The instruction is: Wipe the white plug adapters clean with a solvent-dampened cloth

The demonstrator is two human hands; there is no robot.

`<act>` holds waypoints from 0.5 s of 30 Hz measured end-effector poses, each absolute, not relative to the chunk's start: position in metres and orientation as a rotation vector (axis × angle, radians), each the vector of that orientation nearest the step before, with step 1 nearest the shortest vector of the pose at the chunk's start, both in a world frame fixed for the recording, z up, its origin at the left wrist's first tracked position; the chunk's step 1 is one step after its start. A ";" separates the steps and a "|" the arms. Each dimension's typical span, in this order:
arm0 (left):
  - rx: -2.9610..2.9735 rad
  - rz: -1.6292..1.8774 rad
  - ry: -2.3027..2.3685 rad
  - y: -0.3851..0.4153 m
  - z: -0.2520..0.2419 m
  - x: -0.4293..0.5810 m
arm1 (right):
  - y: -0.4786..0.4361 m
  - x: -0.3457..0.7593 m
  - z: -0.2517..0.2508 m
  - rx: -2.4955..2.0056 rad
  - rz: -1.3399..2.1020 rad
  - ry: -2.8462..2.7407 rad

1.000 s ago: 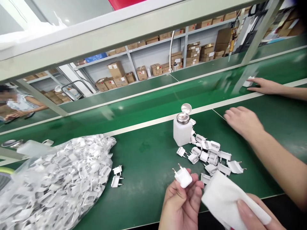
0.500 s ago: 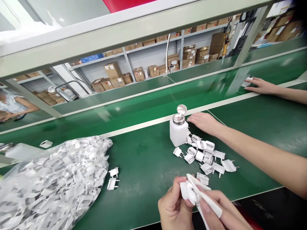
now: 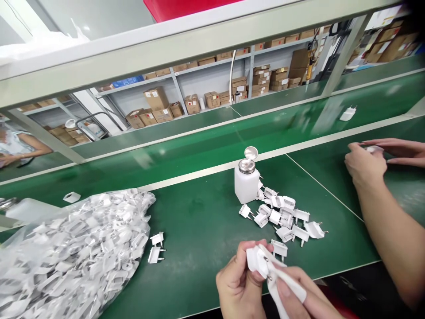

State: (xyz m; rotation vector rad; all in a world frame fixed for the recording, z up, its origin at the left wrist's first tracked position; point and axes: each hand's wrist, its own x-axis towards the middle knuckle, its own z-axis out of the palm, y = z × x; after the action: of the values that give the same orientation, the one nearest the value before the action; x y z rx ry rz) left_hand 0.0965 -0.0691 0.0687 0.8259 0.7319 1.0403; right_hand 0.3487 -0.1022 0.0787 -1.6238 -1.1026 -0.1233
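At the table's front edge, my left hand (image 3: pixel 237 281) pinches a white plug housing (image 3: pixel 255 260) with metal pins, fingers wrapped round its back. My right hand (image 3: pixel 303 290) grips a folded white cloth (image 3: pixel 288 283), which is pressed against the pin side of the housing. Just beyond my hands lies a loose pile of white plug housings (image 3: pixel 285 217) with pins. Behind the pile stands a white pump bottle (image 3: pixel 246 185) with its metal lid flipped up.
A clear bag of many white plug housings (image 3: pixel 99 248) fills the left, with two loose ones (image 3: pixel 156 254) beside it. A co-worker's hands (image 3: pixel 368 161) hold a white piece at the right. A plug (image 3: pixel 348 114) lies on the green belt (image 3: pixel 199 141). Behind are shelves with cartons.
The co-worker's hands have drawn back to the right, leaving a plug on the belt and picking out another piece. In my hands the housing has turned slightly, with the cloth still against it.
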 end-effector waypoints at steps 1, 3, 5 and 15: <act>0.832 1.029 0.719 -0.069 0.070 0.097 | -0.101 0.377 0.083 -1.608 -0.111 -1.061; 0.768 0.995 0.696 -0.068 0.073 0.098 | -0.100 0.432 0.086 -1.578 -0.070 -0.973; 0.598 0.934 0.713 -0.065 0.076 0.099 | -0.100 0.477 0.082 -1.545 -0.010 -0.901; 0.266 0.774 0.602 -0.058 0.084 0.093 | -0.118 0.471 0.084 -1.481 0.101 -0.802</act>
State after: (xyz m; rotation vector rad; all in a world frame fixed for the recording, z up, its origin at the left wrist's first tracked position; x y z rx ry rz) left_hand 0.0927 -0.0581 0.0845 0.2656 0.6015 0.7744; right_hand 0.4713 -0.1185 0.0835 -1.4813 -0.8023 0.1011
